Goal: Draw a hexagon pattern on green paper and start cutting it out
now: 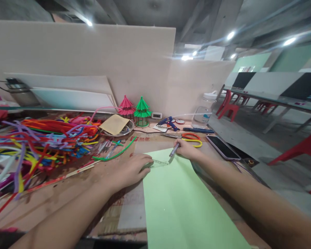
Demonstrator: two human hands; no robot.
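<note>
Landmark: the large pale green rectangular paper sheet (176, 200), lying in front of the wearer. Its long axis runs from the near edge away to the far edge.

Left hand (138, 166): at the sheet's left edge, towards its far end. Not clenched; thumb and fingers spread, holding down the clear plastic ruler with printed marks (159, 164). Ruler lies on the sheet's far part, its long axis crossing the sheet's roughly at a right angle. Whole outline partly hidden by the fingers.

Right hand (185, 149): at the sheet's far right corner, curled around a slim grey-purple stick-shaped tool (173, 151). Pen or craft knife, cannot tell. Tool tilted, lower end pointing back towards the wearer.

Key relation, as I judge it: tool's tip against ruler's right end. The two look just beside each other; contact cannot be made out. Right hand is the nearer to that end.

Beyond the sheet's far right corner: metal scissors with orange and yellow handles (191, 137). Left of the sheet: heaped multicoloured fuzzy craft stems (54, 136).
</note>
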